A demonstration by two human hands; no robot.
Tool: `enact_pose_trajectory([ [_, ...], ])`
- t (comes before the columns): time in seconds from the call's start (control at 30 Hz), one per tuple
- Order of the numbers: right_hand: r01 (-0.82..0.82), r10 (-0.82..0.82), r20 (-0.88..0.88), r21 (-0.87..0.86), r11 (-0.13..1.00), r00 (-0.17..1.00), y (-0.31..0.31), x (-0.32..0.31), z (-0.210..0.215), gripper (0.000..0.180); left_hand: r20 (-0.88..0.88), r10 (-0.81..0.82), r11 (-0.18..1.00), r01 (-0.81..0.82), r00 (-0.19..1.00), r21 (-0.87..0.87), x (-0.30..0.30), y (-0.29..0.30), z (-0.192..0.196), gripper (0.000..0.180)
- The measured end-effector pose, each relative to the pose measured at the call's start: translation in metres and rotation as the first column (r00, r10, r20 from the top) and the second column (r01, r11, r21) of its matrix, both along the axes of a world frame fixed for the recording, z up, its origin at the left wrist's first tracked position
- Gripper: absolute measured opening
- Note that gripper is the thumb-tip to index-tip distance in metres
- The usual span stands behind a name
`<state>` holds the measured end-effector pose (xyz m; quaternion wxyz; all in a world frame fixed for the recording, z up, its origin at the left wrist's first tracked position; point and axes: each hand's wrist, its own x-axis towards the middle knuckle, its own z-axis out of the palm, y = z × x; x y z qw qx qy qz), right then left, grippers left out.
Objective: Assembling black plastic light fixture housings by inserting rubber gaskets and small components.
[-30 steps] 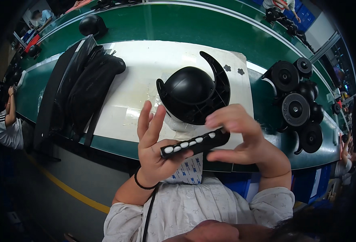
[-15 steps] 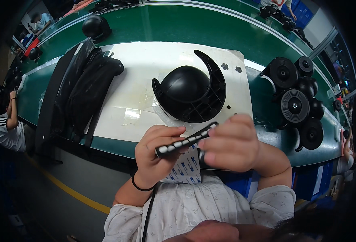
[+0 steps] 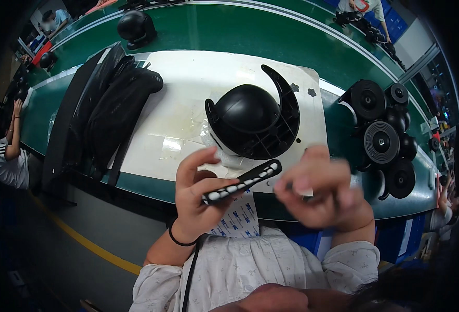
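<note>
My left hand (image 3: 194, 195) grips a narrow black strip (image 3: 258, 176) that carries a row of white oval pads along its face; the strip slants up to the right. Below that hand hangs a white sheet with blue print (image 3: 244, 216); whether my fingers also hold it is hidden. My right hand (image 3: 320, 192) is apart from the strip, just to its right, blurred by motion. Its fingers are curled, thumb and fingertips close together, with a small dark bit between them that I cannot make out. Beyond both hands a rounded black shell with a crescent-shaped rim (image 3: 247, 112) lies on the white board.
A white board (image 3: 182, 73) covers part of the green bench. Black bags (image 3: 117, 106) lie at left, stacked round black parts (image 3: 381, 143) at right. Two small flower-shaped pieces (image 3: 311, 92) sit near the board's corner. A black dome (image 3: 136, 28) stands at the back. Other people work around.
My right hand has moved right, away from the strip, uncovering its far end. My left index finger has lifted. The view has shifted slightly.
</note>
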<state>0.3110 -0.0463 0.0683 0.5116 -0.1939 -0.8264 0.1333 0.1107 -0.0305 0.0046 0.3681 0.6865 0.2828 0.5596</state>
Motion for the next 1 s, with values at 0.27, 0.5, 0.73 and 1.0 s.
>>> enact_pose_trajectory([
  [0.27, 0.108, -0.122, -0.027, -0.315, 0.943, 0.992, 0.026, -0.022, -0.009, 0.058, -0.145, 0.084, 0.979, -0.055, 0.986, 0.194, 0.013, 0.025, -0.008, 0.024],
  [0.5, 0.231, -0.330, 0.365, 0.290, 0.929, 0.870, 0.021, -0.017, -0.002, 0.048, -0.101, 0.077, 0.987, -0.061, 0.992, 0.148, 0.019, 0.028, -0.008, 0.016],
  [0.73, 0.208, -0.205, 0.670, 0.077, 0.975, 0.714, 0.018, -0.021, 0.041, 0.063, -0.164, 0.086, 0.993, -0.072, 0.983, 0.090, 0.019, 0.026, -0.011, 0.017],
  [1.0, 0.212, -0.094, 0.350, -0.317, 0.924, 0.932, 0.067, -0.035, 0.031, 0.064, -0.132, 0.138, 0.977, -0.114, 0.982, 0.178, 0.017, 0.027, -0.011, 0.020],
])
